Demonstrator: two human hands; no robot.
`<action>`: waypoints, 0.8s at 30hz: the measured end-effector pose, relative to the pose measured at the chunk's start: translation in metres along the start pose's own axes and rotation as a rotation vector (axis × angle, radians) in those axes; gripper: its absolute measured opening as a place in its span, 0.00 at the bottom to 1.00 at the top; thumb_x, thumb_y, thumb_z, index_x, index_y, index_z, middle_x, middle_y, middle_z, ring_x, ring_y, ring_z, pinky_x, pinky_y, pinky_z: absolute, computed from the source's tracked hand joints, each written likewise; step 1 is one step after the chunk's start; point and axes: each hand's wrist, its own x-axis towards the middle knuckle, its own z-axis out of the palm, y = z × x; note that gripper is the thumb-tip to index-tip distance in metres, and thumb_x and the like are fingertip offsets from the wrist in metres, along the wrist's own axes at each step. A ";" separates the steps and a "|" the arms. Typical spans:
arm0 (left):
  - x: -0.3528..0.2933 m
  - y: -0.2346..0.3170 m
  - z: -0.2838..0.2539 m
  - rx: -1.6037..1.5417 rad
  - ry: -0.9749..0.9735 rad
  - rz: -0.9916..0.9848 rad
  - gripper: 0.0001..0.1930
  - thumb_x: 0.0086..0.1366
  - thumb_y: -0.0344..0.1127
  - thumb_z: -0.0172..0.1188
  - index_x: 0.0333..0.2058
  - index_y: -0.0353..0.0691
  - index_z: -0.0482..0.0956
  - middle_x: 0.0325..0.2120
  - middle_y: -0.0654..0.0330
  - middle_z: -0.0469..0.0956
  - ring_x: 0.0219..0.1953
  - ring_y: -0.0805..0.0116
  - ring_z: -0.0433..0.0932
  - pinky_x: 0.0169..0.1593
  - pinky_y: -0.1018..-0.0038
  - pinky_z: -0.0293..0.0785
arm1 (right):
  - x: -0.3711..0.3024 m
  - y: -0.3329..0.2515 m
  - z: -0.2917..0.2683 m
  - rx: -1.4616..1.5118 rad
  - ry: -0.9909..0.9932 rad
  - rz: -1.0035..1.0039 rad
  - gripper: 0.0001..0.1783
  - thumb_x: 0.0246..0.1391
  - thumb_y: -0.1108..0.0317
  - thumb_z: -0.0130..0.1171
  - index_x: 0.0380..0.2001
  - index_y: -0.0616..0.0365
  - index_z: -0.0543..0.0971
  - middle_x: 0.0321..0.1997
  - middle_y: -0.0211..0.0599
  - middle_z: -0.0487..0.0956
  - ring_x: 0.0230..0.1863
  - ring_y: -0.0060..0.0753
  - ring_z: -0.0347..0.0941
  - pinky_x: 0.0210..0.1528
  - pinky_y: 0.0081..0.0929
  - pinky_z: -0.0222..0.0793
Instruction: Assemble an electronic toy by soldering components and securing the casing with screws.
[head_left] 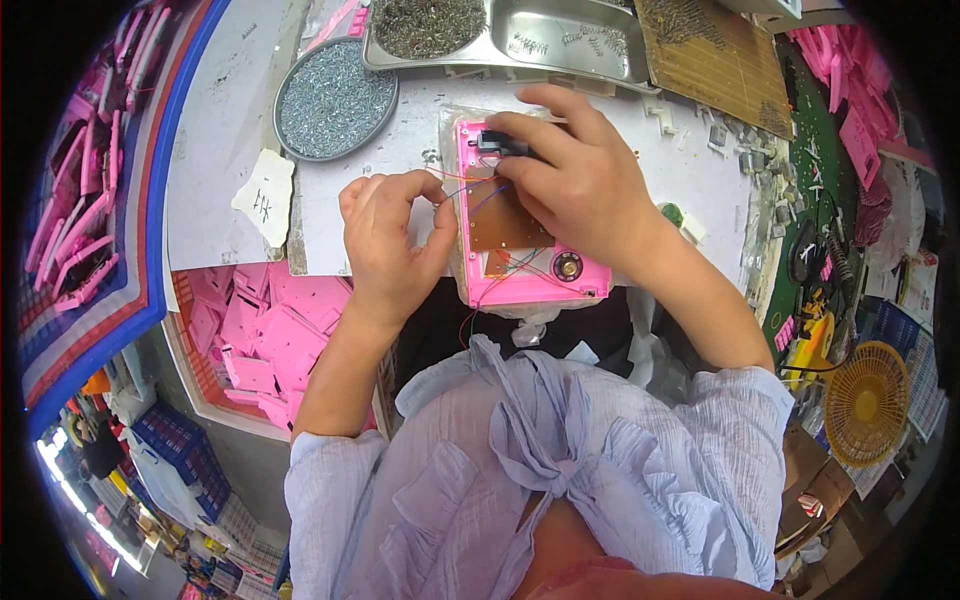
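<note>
In front of me at the table's near edge lies an open pink plastic housing (590,288). A brown circuit board (490,232) sits in its middle, and a round black speaker (567,265) is set in its lower right corner. Thin red, blue and dark wires run across it. My left hand (395,235), at the housing's left side, pinches a thin wire (462,190) between thumb and forefinger. My right hand (580,170) reaches over the upper part, its fingers closed on a small black part (492,142) at the top end. The fingers partly hide that part.
A round tray of small screws (335,100) stands at the upper left, beside a steel tray (500,62) holding screws and springs. A brown board (715,60) lies at the upper right. Pink housings fill a bin (225,405) at the lower left. An orange fan (866,403) is at right.
</note>
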 end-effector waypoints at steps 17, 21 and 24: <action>0.009 0.009 -0.001 -0.077 0.143 -0.111 0.20 0.54 0.23 0.68 0.46 0.38 0.77 0.35 0.58 0.79 0.34 0.61 0.77 0.47 0.65 0.72 | -0.016 0.008 -0.018 0.059 -0.029 -0.049 0.14 0.33 0.69 0.70 0.29 0.56 0.81 0.47 0.31 0.80 0.54 0.45 0.73 0.50 0.42 0.72; 0.009 0.045 -0.016 -0.231 0.034 0.024 0.20 0.57 0.19 0.65 0.49 0.36 0.77 0.43 0.52 0.79 0.38 0.58 0.78 0.42 0.70 0.76 | -0.031 0.012 -0.024 0.078 -0.042 -0.036 0.14 0.33 0.70 0.71 0.30 0.52 0.82 0.38 0.27 0.78 0.47 0.41 0.73 0.49 0.39 0.69; 0.024 0.054 0.005 -0.380 -0.117 -0.084 0.16 0.56 0.18 0.66 0.45 0.35 0.80 0.42 0.51 0.81 0.40 0.52 0.82 0.42 0.65 0.81 | -0.038 0.009 -0.025 0.173 0.011 0.011 0.15 0.34 0.71 0.72 0.31 0.52 0.83 0.34 0.27 0.78 0.44 0.40 0.74 0.48 0.38 0.69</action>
